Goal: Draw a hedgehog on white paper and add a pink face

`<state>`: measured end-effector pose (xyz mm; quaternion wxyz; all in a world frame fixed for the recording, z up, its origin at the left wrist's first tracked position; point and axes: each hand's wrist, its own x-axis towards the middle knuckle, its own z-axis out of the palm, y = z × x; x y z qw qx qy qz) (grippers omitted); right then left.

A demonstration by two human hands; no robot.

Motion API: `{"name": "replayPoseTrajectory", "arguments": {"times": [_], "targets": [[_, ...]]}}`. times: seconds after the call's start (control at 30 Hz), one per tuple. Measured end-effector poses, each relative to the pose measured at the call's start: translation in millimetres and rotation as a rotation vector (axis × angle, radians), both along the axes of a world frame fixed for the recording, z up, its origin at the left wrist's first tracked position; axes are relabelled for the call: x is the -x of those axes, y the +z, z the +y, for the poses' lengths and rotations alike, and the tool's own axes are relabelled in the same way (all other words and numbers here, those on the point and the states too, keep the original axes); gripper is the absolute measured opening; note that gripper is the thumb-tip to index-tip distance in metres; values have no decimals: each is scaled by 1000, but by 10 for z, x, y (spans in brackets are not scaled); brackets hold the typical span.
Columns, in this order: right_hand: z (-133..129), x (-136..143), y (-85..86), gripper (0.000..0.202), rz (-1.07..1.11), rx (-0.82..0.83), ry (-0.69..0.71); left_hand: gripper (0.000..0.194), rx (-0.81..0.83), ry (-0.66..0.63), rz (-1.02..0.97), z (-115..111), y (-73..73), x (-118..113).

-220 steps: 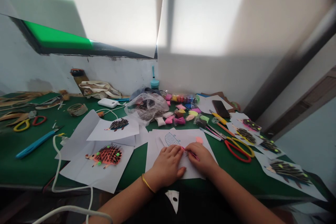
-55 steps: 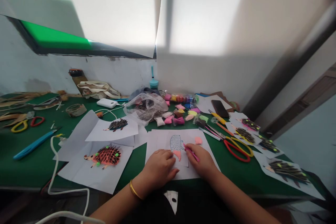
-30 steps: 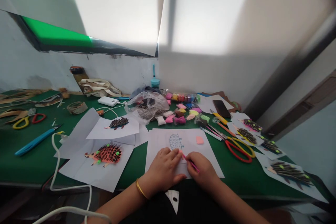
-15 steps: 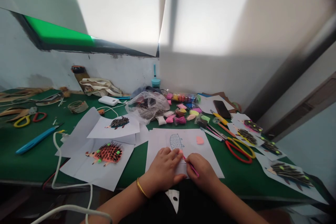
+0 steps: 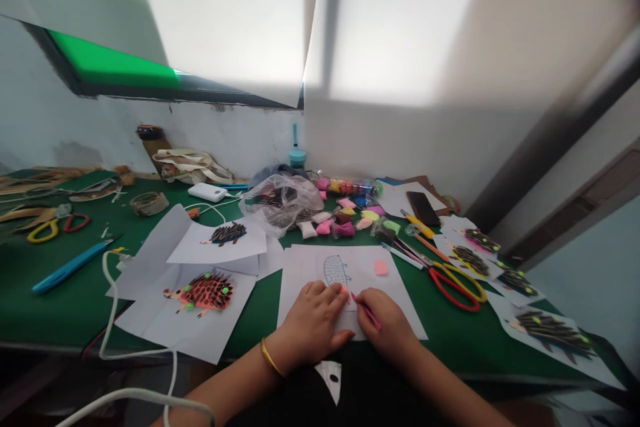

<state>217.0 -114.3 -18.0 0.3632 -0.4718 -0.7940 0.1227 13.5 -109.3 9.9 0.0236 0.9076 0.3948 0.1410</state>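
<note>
At lower centre, left hand (image 5: 317,313): flat, gripping nothing, fingertips at the pink clay (image 5: 345,290).
Right hand (image 5: 387,325): closed round the pink tool (image 5: 371,317).
Pink clay: mid-frame on the paper (image 5: 405,320), below the blue drawing (image 5: 335,269).
Tool tip: shifted slightly up-frame within half a second, apparently just off the clay; I judge it a pause between touches.

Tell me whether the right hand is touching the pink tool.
Touching. The head view shows the right hand closed around the pink tool, whose two ends stick out.
</note>
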Motion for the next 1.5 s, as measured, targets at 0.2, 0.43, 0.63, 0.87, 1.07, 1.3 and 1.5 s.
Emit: {"name": "replayPoseTrajectory", "arguments": {"times": [0.2, 0.43, 0.63, 0.87, 1.07, 1.3, 1.5], "targets": [[80, -30, 63, 19, 15, 119, -56, 68, 17, 15, 35, 34, 95, -51], [106, -33, 132, 22, -3, 217, -97, 65, 14, 32, 38, 34, 97, -62], [100, -29, 113, 23, 6, 203, -108, 68, 14, 44, 42, 50, 72, -60], [105, -32, 95, 23, 5, 210, -115, 62, 11, 72, 34, 86, 62, -74], [103, -34, 101, 23, 6, 211, -120, 60, 13, 81, 20, 85, 42, -57], [98, -32, 108, 22, -5, 226, -124, 57, 12, 92, 24, 96, 33, -75], [98, -26, 120, 22, 10, 239, -133, 66, -5, 108, 6, 93, -29, -59]]}}
